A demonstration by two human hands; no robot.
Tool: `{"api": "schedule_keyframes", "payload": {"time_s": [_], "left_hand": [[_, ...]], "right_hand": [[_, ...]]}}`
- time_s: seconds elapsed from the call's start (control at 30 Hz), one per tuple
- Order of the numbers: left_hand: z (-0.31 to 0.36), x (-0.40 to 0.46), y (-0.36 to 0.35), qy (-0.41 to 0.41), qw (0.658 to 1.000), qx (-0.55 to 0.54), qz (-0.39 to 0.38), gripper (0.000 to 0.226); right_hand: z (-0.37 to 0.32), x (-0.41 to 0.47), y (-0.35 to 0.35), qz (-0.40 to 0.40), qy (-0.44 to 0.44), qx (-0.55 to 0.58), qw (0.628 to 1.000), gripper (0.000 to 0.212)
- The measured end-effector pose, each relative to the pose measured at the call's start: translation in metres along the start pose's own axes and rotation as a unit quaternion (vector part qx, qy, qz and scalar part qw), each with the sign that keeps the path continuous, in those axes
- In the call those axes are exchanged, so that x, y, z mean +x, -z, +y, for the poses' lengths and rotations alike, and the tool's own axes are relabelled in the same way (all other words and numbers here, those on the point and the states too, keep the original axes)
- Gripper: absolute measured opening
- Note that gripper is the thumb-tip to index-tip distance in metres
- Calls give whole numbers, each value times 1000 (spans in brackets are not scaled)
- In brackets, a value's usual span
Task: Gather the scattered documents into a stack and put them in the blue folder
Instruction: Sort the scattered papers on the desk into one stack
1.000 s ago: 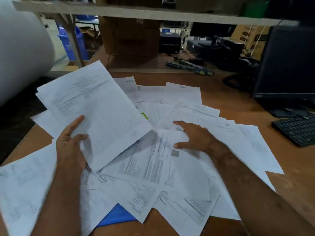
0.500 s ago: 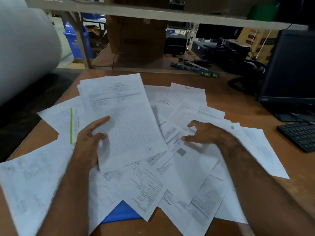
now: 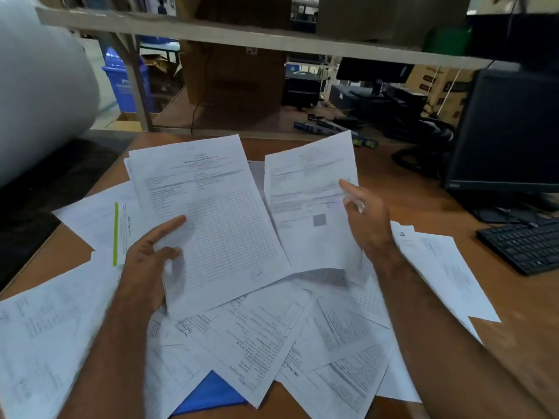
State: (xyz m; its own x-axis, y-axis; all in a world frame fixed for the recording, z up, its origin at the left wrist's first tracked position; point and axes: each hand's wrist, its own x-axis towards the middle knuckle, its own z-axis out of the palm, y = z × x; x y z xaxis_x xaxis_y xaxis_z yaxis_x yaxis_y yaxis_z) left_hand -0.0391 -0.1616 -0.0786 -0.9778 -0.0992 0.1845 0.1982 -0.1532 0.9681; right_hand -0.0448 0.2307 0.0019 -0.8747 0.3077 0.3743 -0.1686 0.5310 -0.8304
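Several white printed documents [image 3: 272,334] lie scattered and overlapping on the wooden desk [image 3: 423,189]. My left hand [image 3: 148,261] holds a small stack of sheets [image 3: 211,219] by its lower left edge, raised above the pile. My right hand [image 3: 366,219] pinches a single lifted sheet [image 3: 308,204] by its right edge, just right of the stack. A corner of the blue folder [image 3: 211,391] shows under the papers near the desk's front edge; most of it is hidden.
A black monitor [image 3: 511,131] and keyboard [image 3: 526,246] stand at the right. A tangle of black cables [image 3: 423,146] lies behind the papers. A shelf frame [image 3: 242,34] crosses overhead at the back. A large white roll [image 3: 36,86] sits at the left.
My right hand has picked a sheet off the pile and raised it beside the stack. My left hand has turned its stack more upright and shifted it right.
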Motion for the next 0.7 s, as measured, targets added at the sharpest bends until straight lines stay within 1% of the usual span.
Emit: {"api": "schedule_keyframes", "payload": {"time_s": [0.07, 0.13, 0.17, 0.2, 0.27, 0.3, 0.37, 0.47, 0.53, 0.6, 0.7], "left_hand": [[4, -4, -7, 2, 1000, 12, -10, 58], [9, -8, -15, 1, 999, 28, -24, 57], [9, -10, -17, -2, 999, 34, -29, 56], [9, -10, -18, -4, 999, 36, -29, 56], [8, -10, -16, -2, 999, 43, -19, 53], [8, -9, -15, 0, 999, 47, -15, 52], [7, -9, -14, 4, 999, 41, -19, 52], [9, -9, -14, 19, 999, 17, -31, 56], [11, -9, -15, 23, 999, 7, -27, 57], [15, -11, -17, 22, 999, -3, -23, 57], [15, -13, -20, 15, 999, 8, -29, 55]], "right_hand": [[-4, 0, 7, -8, -17, 61, 998, 44], [-12, 1, 13, -6, -28, 152, 988, 52], [-17, 1, 16, 7, -35, 221, 975, 55], [-24, 0, 19, 19, -49, 297, 953, 55], [-34, -4, 25, 35, -66, 401, 913, 52], [-35, -6, 26, 39, -68, 419, 904, 50], [-32, -11, 23, 34, -72, 419, 904, 52], [-27, -20, 6, -30, -89, 371, 924, 60], [-24, -26, -2, -60, -101, 377, 919, 67], [-25, -27, -2, -41, -105, 406, 907, 69], [-24, -20, 13, 7, -106, 431, 896, 63]]}}
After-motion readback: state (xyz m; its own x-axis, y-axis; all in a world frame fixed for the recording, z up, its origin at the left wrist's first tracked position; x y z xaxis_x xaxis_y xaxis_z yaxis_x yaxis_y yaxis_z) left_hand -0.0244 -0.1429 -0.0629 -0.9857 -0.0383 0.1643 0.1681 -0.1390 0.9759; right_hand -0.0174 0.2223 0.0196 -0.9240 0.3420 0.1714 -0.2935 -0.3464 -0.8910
